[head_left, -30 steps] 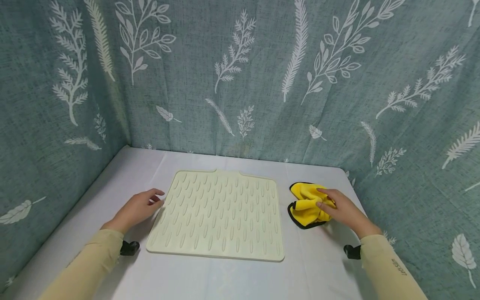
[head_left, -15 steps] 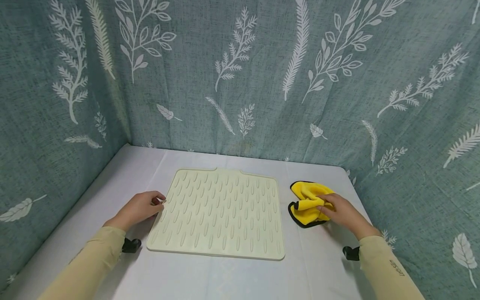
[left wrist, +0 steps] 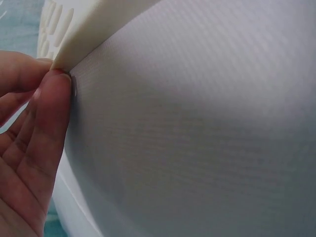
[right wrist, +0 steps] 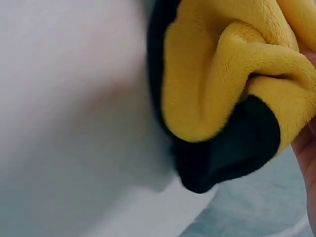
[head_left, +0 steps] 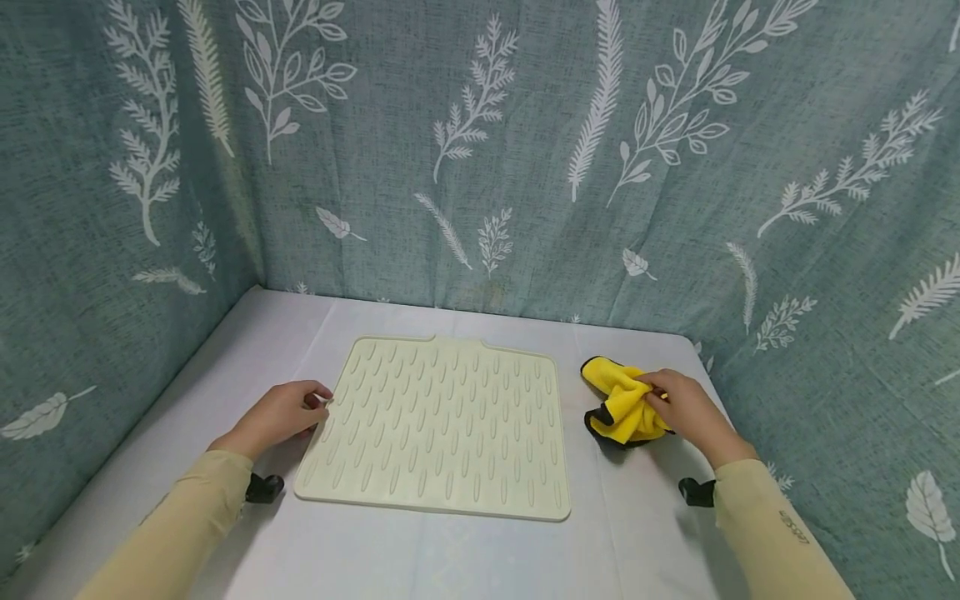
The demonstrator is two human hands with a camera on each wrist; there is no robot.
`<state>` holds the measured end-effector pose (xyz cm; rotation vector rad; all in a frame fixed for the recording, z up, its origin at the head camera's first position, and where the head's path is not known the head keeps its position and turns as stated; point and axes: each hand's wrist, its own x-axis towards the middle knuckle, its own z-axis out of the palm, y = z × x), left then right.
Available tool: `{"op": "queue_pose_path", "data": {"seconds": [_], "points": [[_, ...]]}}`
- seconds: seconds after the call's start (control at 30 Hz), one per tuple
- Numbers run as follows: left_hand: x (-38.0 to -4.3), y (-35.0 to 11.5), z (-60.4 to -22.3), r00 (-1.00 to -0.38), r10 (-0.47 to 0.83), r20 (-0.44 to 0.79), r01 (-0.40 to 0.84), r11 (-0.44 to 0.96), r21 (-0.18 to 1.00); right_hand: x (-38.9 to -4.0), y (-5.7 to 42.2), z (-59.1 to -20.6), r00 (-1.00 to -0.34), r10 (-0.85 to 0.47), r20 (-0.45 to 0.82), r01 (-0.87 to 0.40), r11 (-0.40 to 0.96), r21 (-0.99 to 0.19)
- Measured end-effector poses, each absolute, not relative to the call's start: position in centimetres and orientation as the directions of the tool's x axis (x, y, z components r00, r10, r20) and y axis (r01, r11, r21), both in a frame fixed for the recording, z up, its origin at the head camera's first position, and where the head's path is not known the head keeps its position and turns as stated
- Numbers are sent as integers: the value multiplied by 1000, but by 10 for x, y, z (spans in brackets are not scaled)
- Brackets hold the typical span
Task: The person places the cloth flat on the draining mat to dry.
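Observation:
A cream drying mat [head_left: 442, 425] with rows of raised oval ribs lies flat on the table. At its left edge, my left hand [head_left: 279, 412] pinches the rim between thumb and fingers; the left wrist view shows the fingertips on the mat's edge [left wrist: 94, 37]. To the right of the mat, my right hand [head_left: 688, 410] grips a bunched yellow cleaning cloth [head_left: 619, 402] with black trim. Folds of the yellow cloth [right wrist: 207, 89] hang from that hand in the right wrist view, where most of the fingers are hidden behind the fabric.
A white cloth covers the table [head_left: 450, 554]. Blue-green curtains [head_left: 390, 250] with white leaf prints stand along the back and both sides. Black wrist mounts [head_left: 262, 489] sit below both hands.
My right hand has closed on the yellow cloth and drawn it up, so it is more bunched and partly raised. My left hand has moved slightly right, onto the mat's edge.

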<state>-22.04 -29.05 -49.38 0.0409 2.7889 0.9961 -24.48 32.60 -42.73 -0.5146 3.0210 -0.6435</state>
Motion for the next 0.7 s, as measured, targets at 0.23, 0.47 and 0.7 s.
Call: {"op": "queue_pose_path", "data": {"seconds": [0.23, 0.47, 0.7], "points": [[-221, -291, -496, -983, 81, -163, -41, 775, 631, -248, 303, -401, -927, -337, 165, -376, 834, -404], [-222, -291, -496, -985, 76, -155, -39, 773, 633, -252, 267, -377, -892, -384, 239, -451, 800, -395], [-218, -290, -497, -986, 74, -151, -40, 768, 639, -257, 229, -364, -861, -433, 267, -508, 765, -397]]}}
